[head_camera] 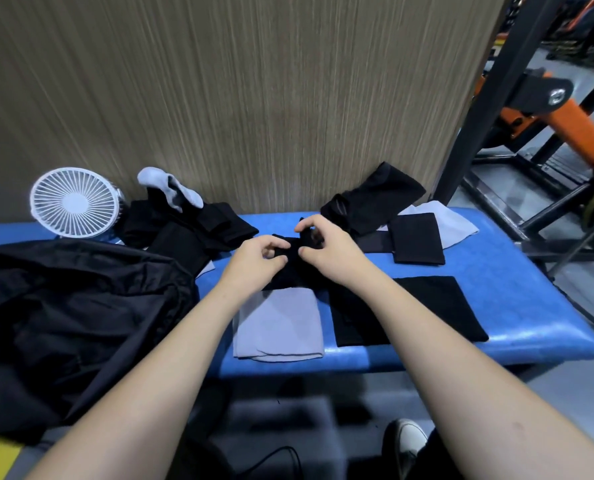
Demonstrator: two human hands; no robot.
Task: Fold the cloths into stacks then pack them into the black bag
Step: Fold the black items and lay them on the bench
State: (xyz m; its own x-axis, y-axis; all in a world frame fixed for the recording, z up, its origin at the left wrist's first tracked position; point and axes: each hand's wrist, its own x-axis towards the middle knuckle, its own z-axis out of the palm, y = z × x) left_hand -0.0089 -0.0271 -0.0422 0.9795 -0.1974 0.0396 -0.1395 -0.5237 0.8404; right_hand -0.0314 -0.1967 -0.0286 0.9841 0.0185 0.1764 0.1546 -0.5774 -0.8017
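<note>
Both my hands meet over a black cloth (293, 268) in the middle of the blue padded bench (517, 271). My left hand (257, 259) pinches its left part, and my right hand (326, 249) grips its upper right part with curled fingers. Just below the hands lies a folded grey cloth (278, 327), and a folded black cloth (437, 306) lies to its right. The black bag (67, 320) slumps at the left end of the bench.
A white fan (74, 202) stands at the back left beside a heap of black and grey cloths (191, 216). More cloths lie at the back right, one small folded black cloth (416, 239) among them. A wood-grain panel backs the bench; orange gym equipment (562, 123) stands right.
</note>
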